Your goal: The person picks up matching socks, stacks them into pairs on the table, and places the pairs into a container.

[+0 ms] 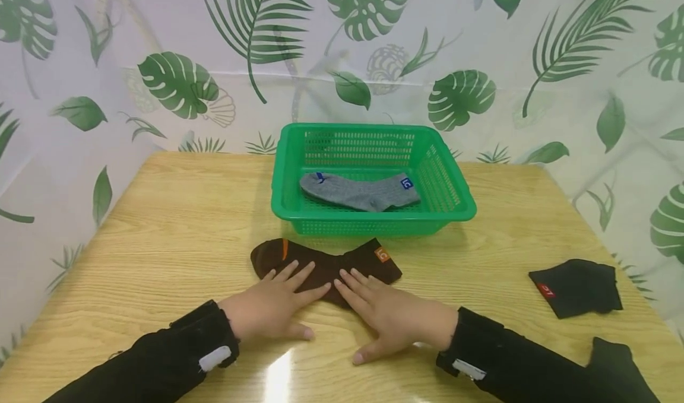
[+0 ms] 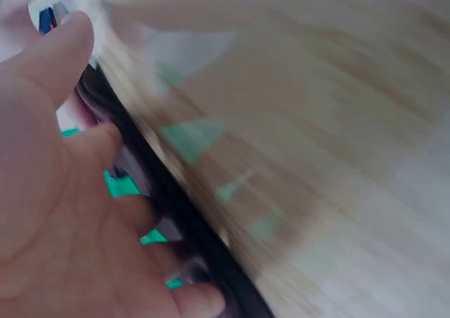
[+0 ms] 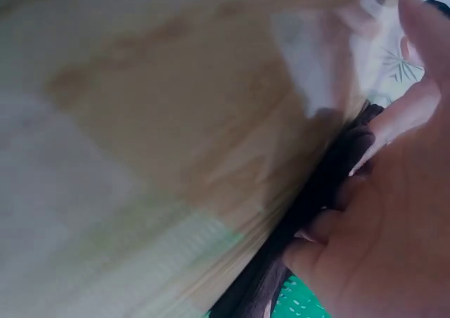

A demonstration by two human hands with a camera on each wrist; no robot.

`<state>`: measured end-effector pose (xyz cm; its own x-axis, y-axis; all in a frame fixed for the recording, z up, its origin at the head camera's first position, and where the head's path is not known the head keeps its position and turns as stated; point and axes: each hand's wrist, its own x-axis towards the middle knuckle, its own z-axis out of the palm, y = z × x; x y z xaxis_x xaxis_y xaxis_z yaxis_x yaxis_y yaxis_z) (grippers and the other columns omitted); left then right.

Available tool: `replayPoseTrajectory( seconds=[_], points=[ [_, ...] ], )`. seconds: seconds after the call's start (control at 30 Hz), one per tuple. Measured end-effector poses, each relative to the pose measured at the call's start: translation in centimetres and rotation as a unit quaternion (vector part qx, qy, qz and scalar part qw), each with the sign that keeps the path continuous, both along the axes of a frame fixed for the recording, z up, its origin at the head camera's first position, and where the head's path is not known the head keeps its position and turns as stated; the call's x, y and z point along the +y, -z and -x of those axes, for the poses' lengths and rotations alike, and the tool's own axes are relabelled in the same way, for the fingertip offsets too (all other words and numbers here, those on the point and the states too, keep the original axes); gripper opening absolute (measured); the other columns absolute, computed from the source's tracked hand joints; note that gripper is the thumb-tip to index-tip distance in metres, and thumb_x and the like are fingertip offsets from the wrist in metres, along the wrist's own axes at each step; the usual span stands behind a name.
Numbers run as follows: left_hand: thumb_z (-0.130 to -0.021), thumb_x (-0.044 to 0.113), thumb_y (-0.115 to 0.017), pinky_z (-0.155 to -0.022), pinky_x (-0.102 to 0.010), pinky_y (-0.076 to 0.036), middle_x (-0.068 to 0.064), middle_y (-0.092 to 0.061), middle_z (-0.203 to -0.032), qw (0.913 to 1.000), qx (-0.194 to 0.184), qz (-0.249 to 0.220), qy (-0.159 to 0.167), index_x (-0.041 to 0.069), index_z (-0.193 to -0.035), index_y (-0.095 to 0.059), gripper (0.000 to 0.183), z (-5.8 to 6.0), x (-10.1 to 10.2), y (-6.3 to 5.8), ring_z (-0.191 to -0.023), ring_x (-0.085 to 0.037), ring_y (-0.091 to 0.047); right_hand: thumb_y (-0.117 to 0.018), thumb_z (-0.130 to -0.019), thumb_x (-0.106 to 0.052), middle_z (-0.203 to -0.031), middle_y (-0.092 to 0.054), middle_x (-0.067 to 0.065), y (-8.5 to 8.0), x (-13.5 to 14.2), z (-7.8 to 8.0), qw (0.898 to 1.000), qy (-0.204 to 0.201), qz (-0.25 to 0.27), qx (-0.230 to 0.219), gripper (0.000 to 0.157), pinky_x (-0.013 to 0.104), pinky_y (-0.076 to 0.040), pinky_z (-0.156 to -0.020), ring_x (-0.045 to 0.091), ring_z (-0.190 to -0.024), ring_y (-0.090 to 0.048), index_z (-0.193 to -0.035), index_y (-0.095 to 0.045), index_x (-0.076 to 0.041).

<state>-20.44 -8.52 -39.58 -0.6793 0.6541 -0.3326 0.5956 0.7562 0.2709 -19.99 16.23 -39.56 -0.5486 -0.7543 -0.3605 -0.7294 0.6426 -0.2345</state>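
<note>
A dark brown sock (image 1: pixel 326 263) with an orange toe stripe and an orange LC label lies flat on the table in the head view. My left hand (image 1: pixel 272 305) rests on its near edge toward the toe, fingers spread and fairly straight. Nearer the cuff, my right hand (image 1: pixel 392 311) touches the same sock with straight fingers, thumb held out to the side. Both wrist views show the fingers against the sock's dark edge (image 2: pixel 169 181) at table level. Behind it, a grey sock (image 1: pixel 360 190) with a blue label lies in the green basket (image 1: pixel 374 215).
At the right lies a black sock (image 1: pixel 579 288) with a red label. Another dark sock-like piece (image 1: pixel 614 364) is partly hidden by the right sleeve. A leaf-patterned cloth (image 1: pixel 342 53) hangs behind the wooden table (image 1: pixel 176 231).
</note>
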Motion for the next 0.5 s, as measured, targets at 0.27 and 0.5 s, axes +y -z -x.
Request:
replayPoseTrajectory(
  seconds=[0.27,0.5],
  points=[
    [-0.086,0.057,-0.054,-0.11,-0.063,-0.022,-0.022,-0.013,-0.157,1.0,-0.006,-0.005,0.005,0.03,-0.147,-0.031,0.071,0.4,-1.0,-0.2,-0.14,-0.046,-0.011,-0.049,-0.077,-0.075,-0.16,0.0,0.017,-0.4,-0.1,0.1,1.0,-0.017,-0.023,0.001,0.102,0.053,-0.022,-0.114,0.035,-0.144,-0.001,-0.152,-0.01,-0.017],
    [-0.092,0.042,-0.054,-0.109,-0.05,-0.033,-0.023,-0.051,-0.137,0.9871,0.151,-0.046,0.025,0.006,-0.123,-0.061,0.047,2.3,1.2,-0.9,-0.13,-0.04,-0.04,-0.051,-0.085,-0.064,-0.159,-0.006,0.02,-0.5,-0.6,3.3,0.997,0.052,0.042,0.04,0.095,0.052,-0.029,-0.111,0.036,-0.143,-0.013,-0.151,-0.01,-0.009]
  ],
)
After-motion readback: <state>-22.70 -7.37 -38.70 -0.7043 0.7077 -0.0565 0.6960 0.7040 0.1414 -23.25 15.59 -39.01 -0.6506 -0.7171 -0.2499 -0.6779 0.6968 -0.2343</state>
